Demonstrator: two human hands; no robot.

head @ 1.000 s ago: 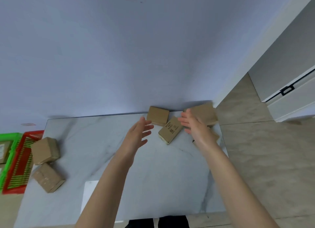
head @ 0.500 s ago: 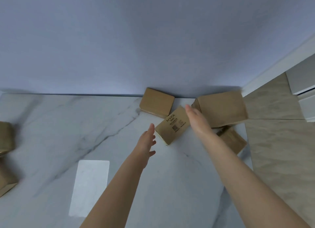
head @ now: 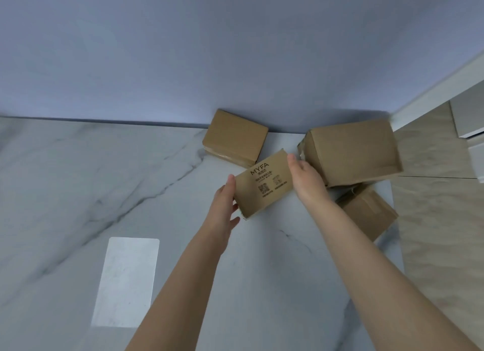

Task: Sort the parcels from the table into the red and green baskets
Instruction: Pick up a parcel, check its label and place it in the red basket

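**Flat-handed hold beside a shaky stack**

The printed brown cardboard parcel marked MYFA (head: 264, 185) lies on the white marbled tabletop (head: 104, 180), caught between the two grips. The left grip (head: 225, 204) presses straight fingers against its near-left end, and the right grip (head: 305, 177) lies spread along its far-right end. Neither grip shows fingers under the parcel, which appears to be held by side pressure alone.

That is the first risk: if the pressure eases during a lift, the smooth card could slide down and out.

The second risk sits just outside the right grip. The large brown cardboard carton (head: 351, 154) with a torn corner is very close to the back of that hand, perhaps touching it. This carton seems to rest partly on a taped brown cardboard parcel (head: 366, 214) at the tabletop's right edge. An outward swing of the right wrist could shove the carton and tip either one to the floor.

Just beyond both grips, a small square brown cardboard parcel (head: 235, 138) nearly meets the held parcel's far corner, so a forward drag could snag it.

Neither basket is in view, so a wrong choice of basket is also possible.
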